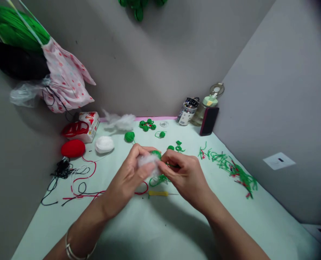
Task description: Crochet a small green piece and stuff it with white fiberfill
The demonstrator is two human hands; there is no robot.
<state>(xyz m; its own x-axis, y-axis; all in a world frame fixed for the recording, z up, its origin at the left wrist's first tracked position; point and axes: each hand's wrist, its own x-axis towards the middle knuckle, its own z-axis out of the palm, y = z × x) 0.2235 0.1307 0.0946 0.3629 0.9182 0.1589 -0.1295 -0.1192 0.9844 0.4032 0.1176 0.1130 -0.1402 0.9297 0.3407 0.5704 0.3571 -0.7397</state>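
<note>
Over the middle of the table, my left hand (129, 171) is closed around a tuft of white fibre stuffing (146, 160). A small green crocheted piece (156, 154) shows just behind the tuft, between both hands. My right hand (186, 171) is pinched, its fingertips touching the right edge of the stuffing and the green piece. What lies between those fingertips is hidden. Loose green yarn (160, 179) lies below the hands. A crochet hook with a yellow handle (158, 194) rests on the table nearer to me.
Red yarn (73, 148), white yarn (104, 144) and tangled black yarn (63, 169) lie left. More stuffing (119, 122), a green yarn ball (129, 136) and green crocheted pieces (147, 125) are behind. A phone (209, 121) leans by a bottle (199, 113); yarn scraps (238, 173) lie right.
</note>
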